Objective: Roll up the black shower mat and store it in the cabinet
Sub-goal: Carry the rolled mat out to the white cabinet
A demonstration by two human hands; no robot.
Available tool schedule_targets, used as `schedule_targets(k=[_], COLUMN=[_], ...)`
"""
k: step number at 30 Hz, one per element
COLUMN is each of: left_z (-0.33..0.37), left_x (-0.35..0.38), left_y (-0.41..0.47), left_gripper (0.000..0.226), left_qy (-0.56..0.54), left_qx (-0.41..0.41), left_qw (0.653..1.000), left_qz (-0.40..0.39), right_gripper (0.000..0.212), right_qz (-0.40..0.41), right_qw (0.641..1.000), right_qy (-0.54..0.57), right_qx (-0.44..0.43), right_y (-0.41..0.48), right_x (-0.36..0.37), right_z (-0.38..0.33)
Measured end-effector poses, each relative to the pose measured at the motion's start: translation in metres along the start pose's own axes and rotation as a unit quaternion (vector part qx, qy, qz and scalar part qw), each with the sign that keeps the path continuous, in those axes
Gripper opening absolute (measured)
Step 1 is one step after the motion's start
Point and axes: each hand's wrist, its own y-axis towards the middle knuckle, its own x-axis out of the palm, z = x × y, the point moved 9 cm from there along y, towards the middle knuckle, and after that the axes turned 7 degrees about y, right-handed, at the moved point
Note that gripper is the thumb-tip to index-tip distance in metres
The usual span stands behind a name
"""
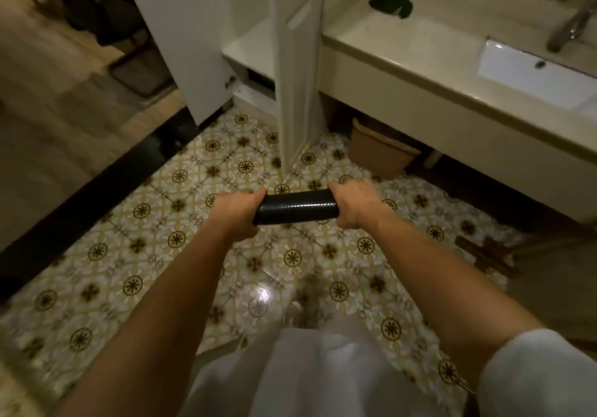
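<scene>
Gripping rolled mat (294, 207), both hands

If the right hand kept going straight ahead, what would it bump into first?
Probably the edge of the open white cabinet door, which stands ahead of the right hand; depth is hard to judge, so it might pass beside it.

Black rolled mat (295, 207); floor tiles (181, 255) cream-yellow with dark rosettes; cabinet (252, 48) white; bin (381, 151) tan, right.
</scene>
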Motion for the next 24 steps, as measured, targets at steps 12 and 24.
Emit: schedule_targets(k=[12,24], left_z=[-0.128,-0.287], left_x=[-0.007,-0.033], left_y=[0.103,0.221], left_gripper=[0.057,0.057], left_qy=[-0.032,-0.052], left_qx=[-0.073,-0.158], left_qw=[0.997,0.985], left_qz=[-0.017,-0.040], right_gripper=[0.054,0.058], right_qz=[-0.022,-0.026], right_qw=[0.995,0.983], right_qy=[-0.025,-0.030], right_qx=[-0.090,-0.180], right_y=[0.196,0.418], right_x=[-0.039,-0.091], right_z=[-0.036,-0.087])
